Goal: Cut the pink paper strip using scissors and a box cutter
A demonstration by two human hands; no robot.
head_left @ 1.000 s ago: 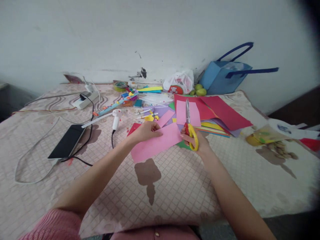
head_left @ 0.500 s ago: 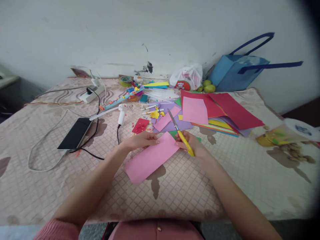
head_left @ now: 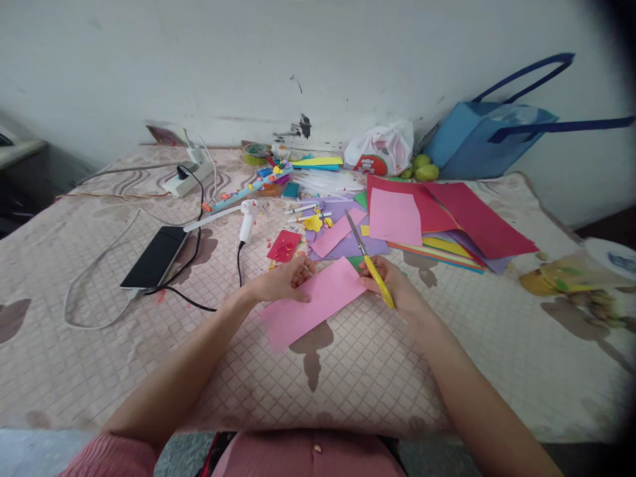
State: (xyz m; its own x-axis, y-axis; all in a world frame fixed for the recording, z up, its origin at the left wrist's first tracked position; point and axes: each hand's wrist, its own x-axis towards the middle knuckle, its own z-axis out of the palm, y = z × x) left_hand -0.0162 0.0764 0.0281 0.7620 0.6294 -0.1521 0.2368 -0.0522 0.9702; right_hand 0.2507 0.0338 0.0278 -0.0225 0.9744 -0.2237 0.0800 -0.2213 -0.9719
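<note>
A rectangular sheet of pink paper (head_left: 311, 308) slants between my two hands above the table. My left hand (head_left: 283, 278) pinches its upper left edge between thumb and fingers. At the paper's right end is my right hand (head_left: 387, 281), with its fingertips on the corner. That same hand also holds scissors (head_left: 375, 271) with yellow handles, their blades closed and pointing up and away from me. Beyond the hands, a narrow pink strip (head_left: 339, 233) lies on purple paper (head_left: 375, 247).
A white glue gun (head_left: 247, 222) stands left of centre, its black cord running toward a black phone-like device (head_left: 155, 257). Stacked red paper (head_left: 481, 222) and a pink sheet (head_left: 395, 217) lie at right. Behind are a blue bag (head_left: 477, 139) and a power strip (head_left: 187, 180).
My left hand has shifted along the pink paper's edge, its fingers more curled. The paper's near end has risen slightly. The whole view has moved a little.
</note>
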